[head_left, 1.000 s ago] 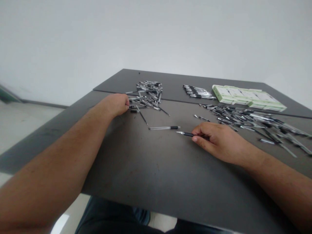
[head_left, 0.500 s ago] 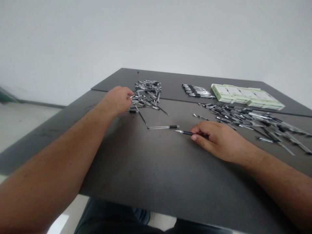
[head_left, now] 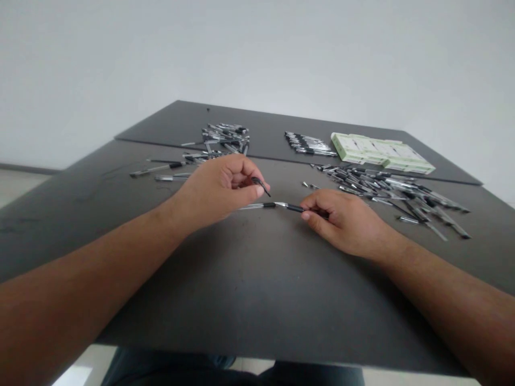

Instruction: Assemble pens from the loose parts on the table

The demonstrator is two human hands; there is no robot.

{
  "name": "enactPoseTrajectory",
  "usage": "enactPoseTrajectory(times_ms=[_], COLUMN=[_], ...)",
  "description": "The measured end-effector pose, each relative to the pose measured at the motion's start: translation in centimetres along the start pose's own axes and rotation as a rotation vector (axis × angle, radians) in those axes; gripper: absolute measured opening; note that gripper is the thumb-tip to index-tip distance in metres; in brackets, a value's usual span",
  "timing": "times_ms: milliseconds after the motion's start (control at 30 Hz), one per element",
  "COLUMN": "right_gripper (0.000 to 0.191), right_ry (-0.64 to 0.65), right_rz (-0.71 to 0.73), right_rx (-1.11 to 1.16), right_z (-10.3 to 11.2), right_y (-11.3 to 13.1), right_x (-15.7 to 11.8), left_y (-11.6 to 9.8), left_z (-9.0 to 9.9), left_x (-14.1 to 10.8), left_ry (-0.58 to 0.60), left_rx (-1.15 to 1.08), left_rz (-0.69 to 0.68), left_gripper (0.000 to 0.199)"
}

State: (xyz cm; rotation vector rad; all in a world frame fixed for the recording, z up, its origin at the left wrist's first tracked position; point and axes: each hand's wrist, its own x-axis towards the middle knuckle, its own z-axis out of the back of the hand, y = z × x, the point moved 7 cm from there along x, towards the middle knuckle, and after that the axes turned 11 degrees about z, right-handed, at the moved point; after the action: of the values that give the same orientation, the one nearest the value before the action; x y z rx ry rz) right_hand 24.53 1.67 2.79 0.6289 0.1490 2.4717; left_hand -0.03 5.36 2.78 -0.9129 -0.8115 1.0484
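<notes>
My right hand (head_left: 341,222) is closed around a pen (head_left: 295,207) with a black grip. Its silver tip points left, and its rear end is hidden in my fingers. A small, dark, slim pen part (head_left: 261,185) is pinched in my left hand (head_left: 225,185), just above and left of that tip; its exact kind is unclear. Below my left fingers lies a clear pen barrel (head_left: 269,205) with a black grip, partly covered by the hand. Behind my left hand spreads a heap of loose pen parts (head_left: 227,139).
Several pens (head_left: 309,145) lie side by side in a row toward the back. Right of them are green and white boxes (head_left: 382,150). A larger pile of pens and parts (head_left: 386,187) stretches beyond my right hand. The dark table (head_left: 257,300) has a seam across it.
My left hand has come from the left heap toward the right hand, carrying the small dark pen part. My right hand still grips the pen. The view has shifted slightly.
</notes>
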Motion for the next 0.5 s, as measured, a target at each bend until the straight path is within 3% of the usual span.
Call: enactPoseTrajectory(times_ms=[133,267,500], right_gripper=[0.011,0.011,0.009], right_ry=[-0.03,-0.023,-0.038], right_rz=[-0.002,-0.045,-0.027], right_rx=[-0.003,0.008,0.022], right_z=[0.3,0.2,0.4], right_y=[0.0,-0.3,-0.1], right_x=[0.0,0.0,0.0], left_y=[0.7,1.3,1.2], left_z=[0.0,-0.7,-1.4], left_x=[0.5,0.5,0.0], left_ry=[-0.048,-0.006,0.048], left_rx=[-0.124,-0.322,-0.211], left_rz=[0.028,0.122,0.161], left_gripper=[0.02,0.024,0.024])
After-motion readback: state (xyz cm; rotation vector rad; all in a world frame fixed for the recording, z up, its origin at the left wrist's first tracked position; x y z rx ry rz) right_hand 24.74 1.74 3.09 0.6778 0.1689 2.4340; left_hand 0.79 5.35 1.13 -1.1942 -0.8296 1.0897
